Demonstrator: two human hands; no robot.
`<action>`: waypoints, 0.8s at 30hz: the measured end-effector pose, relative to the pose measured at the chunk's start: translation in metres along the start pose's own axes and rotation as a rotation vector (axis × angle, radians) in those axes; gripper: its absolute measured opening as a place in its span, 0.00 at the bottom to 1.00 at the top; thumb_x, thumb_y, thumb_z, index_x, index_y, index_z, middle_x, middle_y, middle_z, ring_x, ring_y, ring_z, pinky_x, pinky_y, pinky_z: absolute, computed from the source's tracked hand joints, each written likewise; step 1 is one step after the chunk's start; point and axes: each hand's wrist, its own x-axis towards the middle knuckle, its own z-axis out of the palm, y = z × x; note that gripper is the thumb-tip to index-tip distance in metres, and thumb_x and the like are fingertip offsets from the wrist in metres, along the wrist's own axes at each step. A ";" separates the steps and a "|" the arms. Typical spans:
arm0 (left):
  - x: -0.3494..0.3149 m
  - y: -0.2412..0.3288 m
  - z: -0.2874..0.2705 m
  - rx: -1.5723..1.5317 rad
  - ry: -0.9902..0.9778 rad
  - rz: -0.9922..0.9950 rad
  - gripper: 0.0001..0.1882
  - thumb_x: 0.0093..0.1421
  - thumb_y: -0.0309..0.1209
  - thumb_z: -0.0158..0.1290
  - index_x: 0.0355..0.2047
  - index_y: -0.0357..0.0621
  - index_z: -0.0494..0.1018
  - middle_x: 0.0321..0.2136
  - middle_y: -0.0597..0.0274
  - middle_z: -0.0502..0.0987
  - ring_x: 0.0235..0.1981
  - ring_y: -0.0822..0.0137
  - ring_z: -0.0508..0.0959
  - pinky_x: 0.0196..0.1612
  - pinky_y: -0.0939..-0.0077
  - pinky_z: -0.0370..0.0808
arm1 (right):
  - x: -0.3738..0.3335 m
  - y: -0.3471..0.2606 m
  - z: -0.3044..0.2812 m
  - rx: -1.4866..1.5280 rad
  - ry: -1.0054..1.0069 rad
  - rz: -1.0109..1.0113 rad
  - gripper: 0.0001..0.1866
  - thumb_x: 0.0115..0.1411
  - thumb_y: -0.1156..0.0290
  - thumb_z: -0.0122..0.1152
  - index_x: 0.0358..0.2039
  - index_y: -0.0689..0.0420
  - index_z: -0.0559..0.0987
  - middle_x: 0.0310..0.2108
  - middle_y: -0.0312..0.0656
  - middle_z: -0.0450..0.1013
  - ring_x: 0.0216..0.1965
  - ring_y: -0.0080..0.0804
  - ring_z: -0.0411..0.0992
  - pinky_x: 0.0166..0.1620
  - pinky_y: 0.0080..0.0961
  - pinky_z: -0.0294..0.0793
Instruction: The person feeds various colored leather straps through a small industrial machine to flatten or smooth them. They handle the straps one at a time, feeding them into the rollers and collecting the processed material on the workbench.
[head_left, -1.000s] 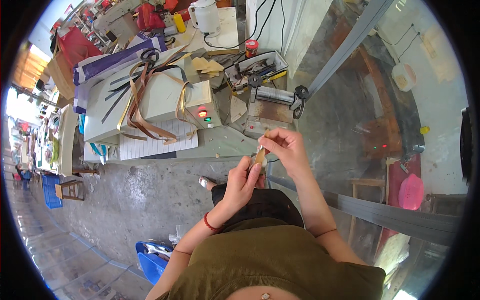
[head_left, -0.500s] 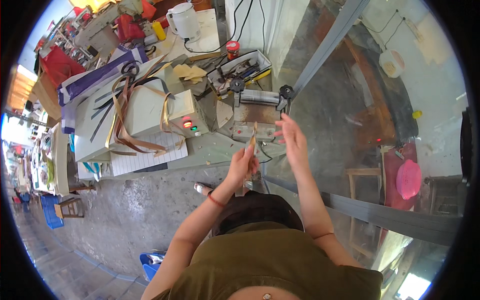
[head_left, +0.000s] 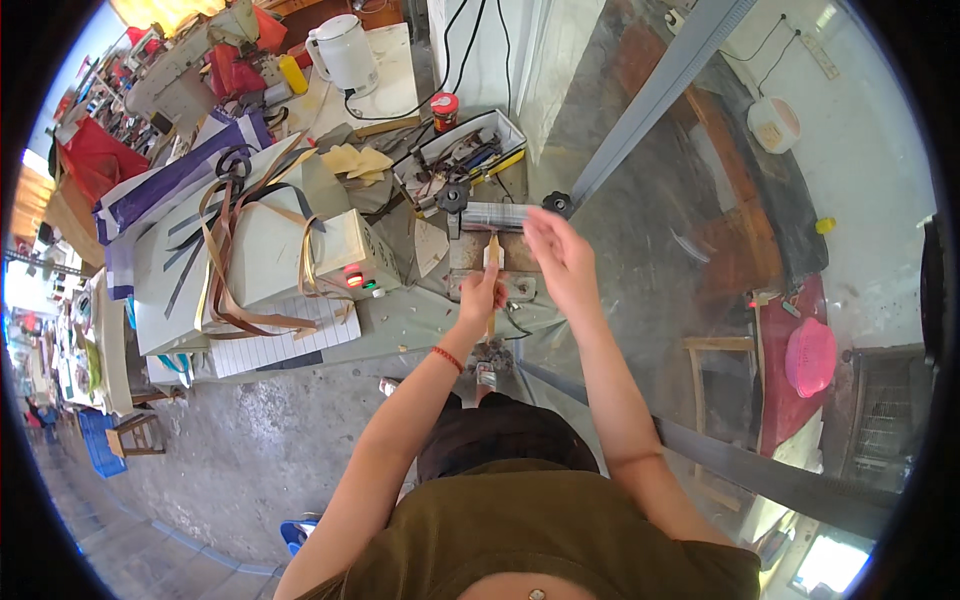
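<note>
My left hand is closed on a narrow tan strip that looks like leather. A small whitish piece lies along the strip just beyond my fingers. The strip's far end points at the metal roller of a small bench machine, and its near end hangs below my hand. Whether the tip touches the roller, I cannot tell. My right hand is open, fingers stretched forward, over the right side of the machine. It hides part of the roller and bed. Black star knobs top the machine's two sides.
A grey control box with red and green lights stands left, draped with brown and black strips. Behind are a tool tray, a red-lidded jar and a white kettle. A glass partition with a metal frame rises at right.
My left hand has moved forward, bringing the strip up to the roller. My right hand has also reached forward and left, over the machine's right side. The view has shifted slightly.
</note>
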 end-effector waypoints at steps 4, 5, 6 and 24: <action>-0.014 -0.021 -0.003 0.083 -0.029 0.128 0.19 0.67 0.42 0.40 0.30 0.40 0.70 0.13 0.68 0.68 0.11 0.78 0.64 0.15 0.83 0.60 | 0.096 0.030 0.026 -0.473 -0.080 -0.197 0.13 0.56 0.68 0.57 0.41 0.57 0.77 0.35 0.50 0.76 0.38 0.41 0.76 0.40 0.34 0.75; -0.014 -0.024 -0.004 0.086 -0.030 0.141 0.19 0.67 0.42 0.39 0.30 0.40 0.70 0.13 0.69 0.67 0.11 0.78 0.64 0.15 0.83 0.60 | 0.120 0.040 0.037 -0.681 -0.235 -0.075 0.13 0.54 0.68 0.57 0.39 0.59 0.78 0.35 0.51 0.76 0.39 0.43 0.75 0.40 0.36 0.74; -0.014 -0.026 -0.003 0.087 -0.036 0.153 0.18 0.68 0.41 0.39 0.30 0.40 0.70 0.13 0.69 0.67 0.11 0.78 0.64 0.15 0.84 0.59 | 0.140 0.050 0.045 -0.892 -0.388 0.051 0.13 0.53 0.68 0.57 0.36 0.60 0.78 0.35 0.52 0.76 0.39 0.45 0.75 0.41 0.37 0.74; -0.004 -0.021 0.003 -0.022 -0.034 0.150 0.17 0.67 0.40 0.41 0.28 0.40 0.69 0.13 0.68 0.67 0.11 0.79 0.63 0.15 0.84 0.60 | 0.240 0.071 0.019 -0.428 -0.192 0.300 0.08 0.55 0.70 0.58 0.28 0.61 0.80 0.22 0.39 0.78 0.21 0.26 0.76 0.22 0.23 0.76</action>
